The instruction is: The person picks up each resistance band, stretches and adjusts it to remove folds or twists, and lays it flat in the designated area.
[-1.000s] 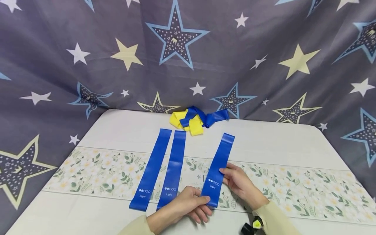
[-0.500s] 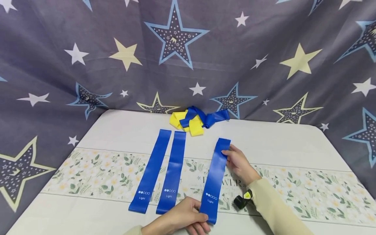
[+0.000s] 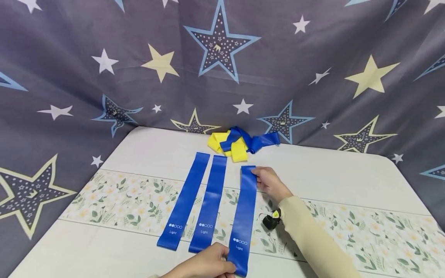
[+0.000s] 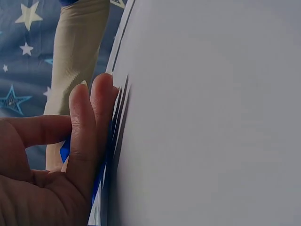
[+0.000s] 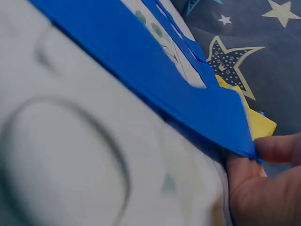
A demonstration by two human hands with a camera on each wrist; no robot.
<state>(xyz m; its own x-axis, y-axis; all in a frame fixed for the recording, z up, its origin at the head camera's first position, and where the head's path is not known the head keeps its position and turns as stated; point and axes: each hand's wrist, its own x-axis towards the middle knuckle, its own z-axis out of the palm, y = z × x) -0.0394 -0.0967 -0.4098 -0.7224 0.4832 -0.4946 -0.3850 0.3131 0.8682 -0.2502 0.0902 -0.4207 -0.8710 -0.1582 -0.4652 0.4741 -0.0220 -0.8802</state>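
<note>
A flat blue resistance band (image 3: 243, 216) marked "Light" lies lengthwise between my two hands. My left hand (image 3: 212, 260) pinches its near end, thumb on top. At the far end, my right hand (image 3: 271, 183) holds the right corner between thumb and fingers; the right wrist view shows that end of the band (image 5: 216, 115) slightly raised. Two matching blue bands lie flat to the left, a middle one (image 3: 210, 200) and a left one (image 3: 185, 197). In the left wrist view, the fingers (image 4: 82, 127) mostly hide the band.
Behind the bands, a tangled heap of yellow bands (image 3: 240, 151) and blue bands (image 3: 265, 142) sits at the table's back edge. A floral strip (image 3: 121, 200) crosses the white table (image 3: 330, 166). A starry curtain (image 3: 264, 69) hangs behind.
The held band has shifted left and nearer, and now lies more in line with the other two. My right hand has slid from its middle to its far end.
</note>
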